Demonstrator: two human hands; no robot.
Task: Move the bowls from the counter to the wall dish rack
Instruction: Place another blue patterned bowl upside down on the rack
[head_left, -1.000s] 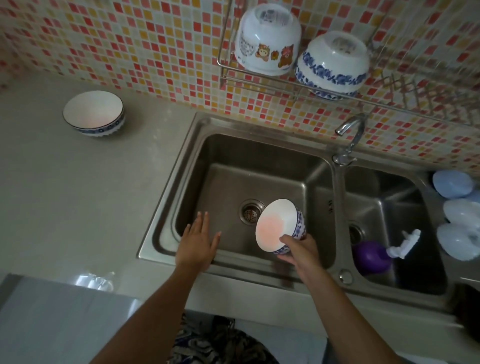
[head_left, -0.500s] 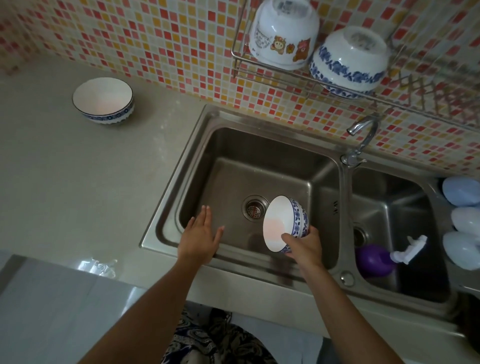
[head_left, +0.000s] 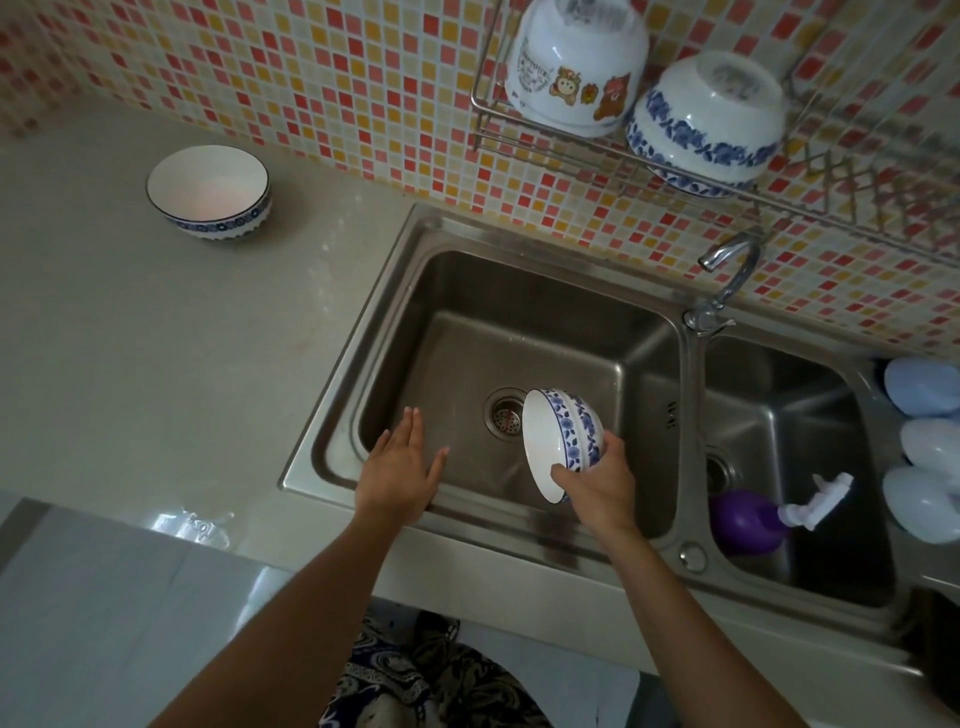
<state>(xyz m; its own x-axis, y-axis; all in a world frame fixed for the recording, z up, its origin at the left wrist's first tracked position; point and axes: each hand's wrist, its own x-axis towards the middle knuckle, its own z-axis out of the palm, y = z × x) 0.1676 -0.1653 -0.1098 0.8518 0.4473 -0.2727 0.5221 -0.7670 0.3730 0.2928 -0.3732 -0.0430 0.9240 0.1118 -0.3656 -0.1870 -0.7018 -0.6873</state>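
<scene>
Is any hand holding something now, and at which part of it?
The right hand grips the tilted blue-patterned bowl at its lower rim and base, over the sink. The left hand is open and holds nothing.

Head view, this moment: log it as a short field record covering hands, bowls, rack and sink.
right hand: right hand grips the blue floral bowl, tilted on its side over the left sink basin
left hand: left hand open, fingers straight, above the basin's near edge, holding nothing
counter: one blue-rimmed bowl upright on the counter
wall dish rack: cartoon-print bowl and blue floral rack bowl, both upside down
right basin: purple spray bottle lying inside
</scene>
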